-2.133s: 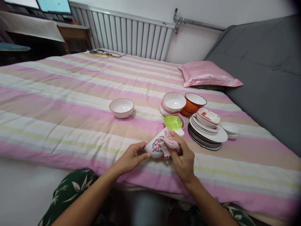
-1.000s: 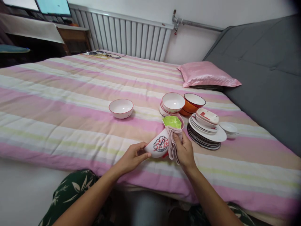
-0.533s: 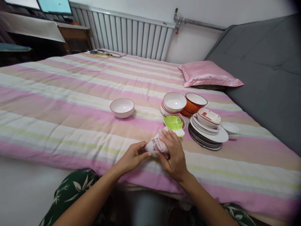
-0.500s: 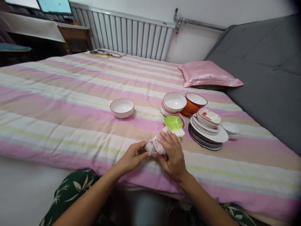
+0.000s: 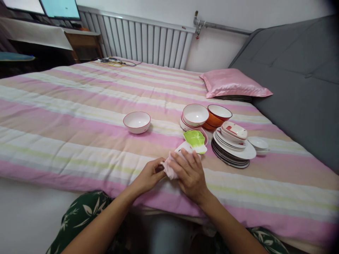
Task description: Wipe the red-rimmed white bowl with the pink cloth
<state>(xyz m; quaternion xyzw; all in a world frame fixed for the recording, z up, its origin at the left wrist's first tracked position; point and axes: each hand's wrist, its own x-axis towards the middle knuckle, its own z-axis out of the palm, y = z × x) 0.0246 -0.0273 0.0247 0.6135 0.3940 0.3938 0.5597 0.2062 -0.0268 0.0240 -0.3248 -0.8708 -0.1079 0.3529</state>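
Note:
My left hand [image 5: 150, 175] is closed in a pinch at the left edge of a small white dish [image 5: 184, 146], most of which is covered. Over the dish lies a pale pink cloth [image 5: 169, 170], pressed down under the fingers of my right hand [image 5: 191, 175]. A dark printed mark shows on the dish's far part. Just beyond it, a green leaf-shaped dish [image 5: 195, 138] rests on a pink-rimmed dish [image 5: 203, 133]. Farther left, a white bowl with a red rim [image 5: 137, 121] stands alone on the striped bedspread [image 5: 87, 141].
Behind the leaf dish stand stacked white bowls [image 5: 195, 114] and orange bowls [image 5: 218, 114]. To the right are a pile of plates [image 5: 230, 155] topped by rectangular dishes [image 5: 235, 130], and small white dishes [image 5: 259, 144]. A pink pillow [image 5: 235, 83] lies near the grey headboard [image 5: 296, 67].
My right hand and the cloth have shifted slightly left over the dish, baring more of its far part. The cloth now reaches my left fingers. The other dishes stay put.

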